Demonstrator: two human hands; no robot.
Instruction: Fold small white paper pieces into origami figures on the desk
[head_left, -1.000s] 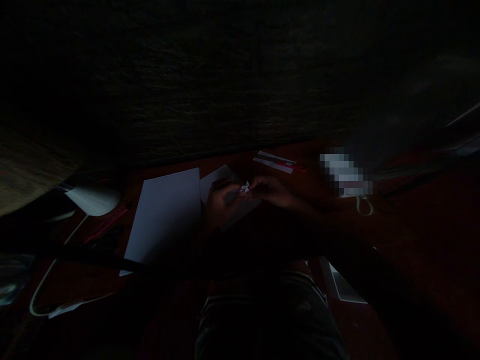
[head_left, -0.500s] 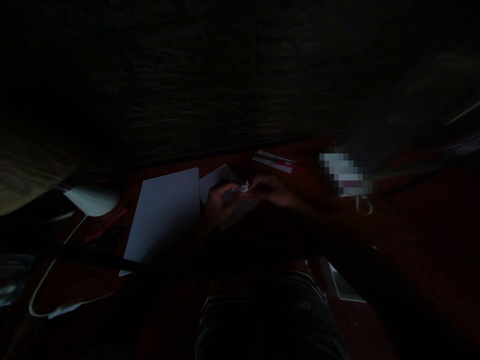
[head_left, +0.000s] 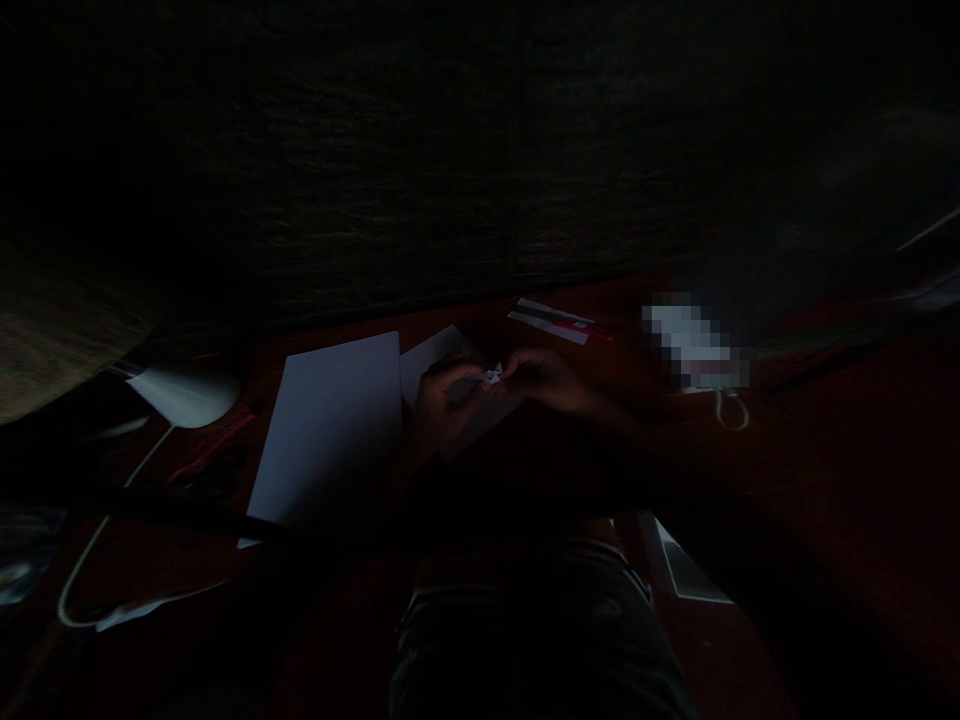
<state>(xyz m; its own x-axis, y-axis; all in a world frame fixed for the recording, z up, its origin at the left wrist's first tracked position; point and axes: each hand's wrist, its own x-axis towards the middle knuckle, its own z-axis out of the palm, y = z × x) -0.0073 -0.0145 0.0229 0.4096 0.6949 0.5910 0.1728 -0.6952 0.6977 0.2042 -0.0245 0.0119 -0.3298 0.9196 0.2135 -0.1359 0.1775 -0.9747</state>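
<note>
Between my two hands is a small white piece of folded paper (head_left: 493, 376) with pointed corners. My left hand (head_left: 442, 400) pinches it from the left, fingers curled and closed. From the right, my right hand (head_left: 544, 378) grips its edge between thumb and fingertips. Beneath the hands lies a white sheet of paper (head_left: 480, 428), partly covered by my left hand. A larger stack or sheet of white paper (head_left: 337, 420) is just left of it. The scene is very dark, so the exact folds are hard to make out.
Beyond my hands, a red cutter-like tool (head_left: 592, 330) lies with white paper strips (head_left: 536, 314). A white lamp-like shade (head_left: 184, 398) with a pale cord (head_left: 94, 550) stands at left, near a red object (head_left: 214, 445). A pixelated pale item (head_left: 690, 340) lies at right. A dark wall rises behind.
The folded paper has turned slightly between my fingers and its points sit lower. Both hands keep nearly the same place and grip.
</note>
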